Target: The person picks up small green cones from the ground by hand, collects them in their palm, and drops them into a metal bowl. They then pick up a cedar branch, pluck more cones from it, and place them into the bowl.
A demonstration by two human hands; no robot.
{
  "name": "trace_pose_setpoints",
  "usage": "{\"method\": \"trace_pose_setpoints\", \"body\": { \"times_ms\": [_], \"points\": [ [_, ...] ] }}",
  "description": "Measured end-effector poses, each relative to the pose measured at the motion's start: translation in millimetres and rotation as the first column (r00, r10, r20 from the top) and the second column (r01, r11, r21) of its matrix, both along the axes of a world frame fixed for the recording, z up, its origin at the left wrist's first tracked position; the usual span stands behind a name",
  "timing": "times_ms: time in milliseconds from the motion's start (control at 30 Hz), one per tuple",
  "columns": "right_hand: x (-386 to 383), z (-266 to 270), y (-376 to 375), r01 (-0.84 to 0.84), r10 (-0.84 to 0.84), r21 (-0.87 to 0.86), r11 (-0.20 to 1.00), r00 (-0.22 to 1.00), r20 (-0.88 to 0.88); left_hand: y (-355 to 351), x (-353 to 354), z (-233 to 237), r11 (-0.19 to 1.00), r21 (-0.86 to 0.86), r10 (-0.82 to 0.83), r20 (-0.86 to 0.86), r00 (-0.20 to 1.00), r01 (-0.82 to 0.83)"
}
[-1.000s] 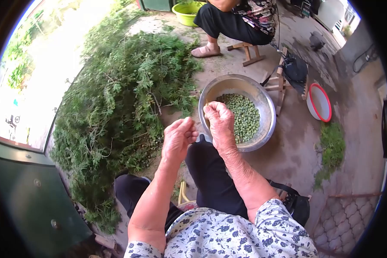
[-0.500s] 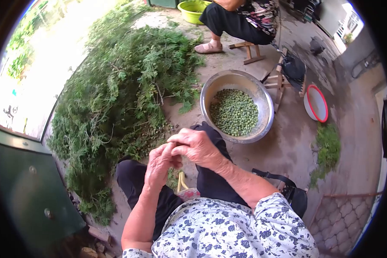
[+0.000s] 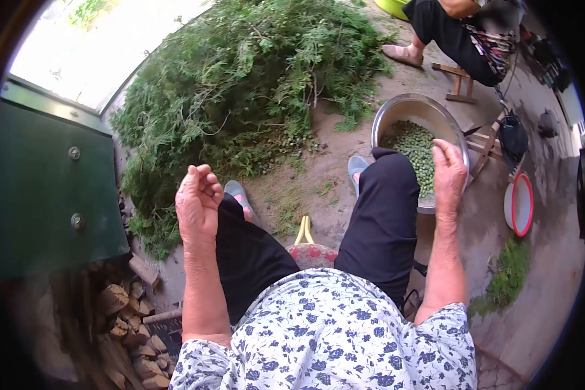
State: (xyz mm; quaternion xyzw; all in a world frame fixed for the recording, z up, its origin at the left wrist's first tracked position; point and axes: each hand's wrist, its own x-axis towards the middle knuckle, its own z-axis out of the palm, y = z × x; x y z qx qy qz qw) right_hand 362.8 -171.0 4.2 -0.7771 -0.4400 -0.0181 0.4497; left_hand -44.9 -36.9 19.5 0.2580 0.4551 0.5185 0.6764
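My left hand (image 3: 199, 198) is raised above my left knee, between the green panel and the cut branches. Its fingers are curled in toward the thumb; whatever lies inside them, if anything, does not show. Over the right side of a wide steel bowl (image 3: 385, 110), my right hand (image 3: 449, 172) hangs with bent fingers drawn together. Its fingertips are small in view, and I cannot make out what they hold. Many small, round green cones or berries (image 3: 413, 146) cover the bowl's bottom. My right knee hides part of the bowl.
A large heap of green conifer branches (image 3: 253, 78) lies ahead and left. Another person (image 3: 461, 39) sits at the far right near a wooden stool (image 3: 457, 81). A red-rimmed basin (image 3: 528, 205), loose greenery (image 3: 508, 273) and split firewood (image 3: 114, 299) lie around.
My hands, together over my lap before, have parted. The left moved left and up, the right moved right to the bowl. The view has shifted, so the bowl and heap sit farther right.
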Motion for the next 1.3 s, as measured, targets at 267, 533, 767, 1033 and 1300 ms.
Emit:
{"method": "trace_pose_setpoints", "body": {
  "times_ms": [267,533,767,1033,1300],
  "points": [
    [-79,-9,33,-0.322,0.320,0.030,0.946,0.946,0.057,-31,-11,-7,0.999,-0.034,0.021,0.012,1.000,-0.020],
    [-73,-9,20,-0.278,0.277,0.071,0.958,0.961,0.012,-36,-3,-11,0.998,0.013,-0.069,0.048,0.996,0.068],
    [-67,-8,8,-0.241,0.239,0.068,0.968,0.970,0.040,-36,14,-14,0.985,0.024,-0.171,0.033,0.985,0.170],
    [-72,-10,15,-0.239,0.237,0.020,0.971,0.970,0.050,-51,9,10,0.937,0.116,-0.309,-0.173,0.935,0.331],
    [-61,-9,12,-0.238,0.241,-0.042,0.970,0.966,0.093,-84,-49,-8,0.993,0.010,-0.118,-0.114,0.986,0.120]
  ]
}}
